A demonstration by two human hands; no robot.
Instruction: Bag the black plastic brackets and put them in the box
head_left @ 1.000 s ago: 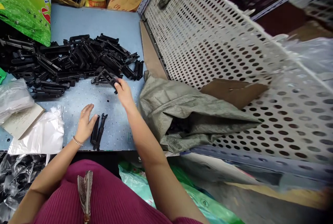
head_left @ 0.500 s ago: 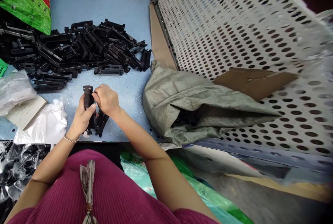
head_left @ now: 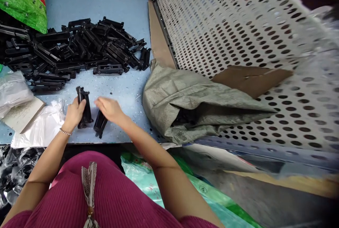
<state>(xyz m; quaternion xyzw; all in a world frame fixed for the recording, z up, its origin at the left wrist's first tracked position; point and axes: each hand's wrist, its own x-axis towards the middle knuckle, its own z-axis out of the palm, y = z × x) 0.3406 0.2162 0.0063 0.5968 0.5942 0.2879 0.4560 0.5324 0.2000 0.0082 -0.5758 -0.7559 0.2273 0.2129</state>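
Observation:
My left hand [head_left: 75,114] is closed round the side of a long black plastic bracket-like part [head_left: 87,110], whose lower end is at the blue tabletop. One or two such parts may be in that grip; I cannot tell. My right hand [head_left: 112,109], slightly blurred, has loosely stretched fingers above the upper end of another black part [head_left: 100,124], which lies slanted near the table's front edge. Whether the fingers touch it is unclear. Behind both hands spreads a pile of similar black parts [head_left: 87,44].
Clear plastic bags [head_left: 42,123] and a beige board [head_left: 23,115] lie left of my hands. A green printed sack [head_left: 23,1] stands at the back left. On the right are a grey woven sack [head_left: 169,90] and a perforated metal panel [head_left: 225,26].
My left hand has shifted left and tilted its black part. My right hand has come away from that part and lowered over the other one, its fingers less curled.

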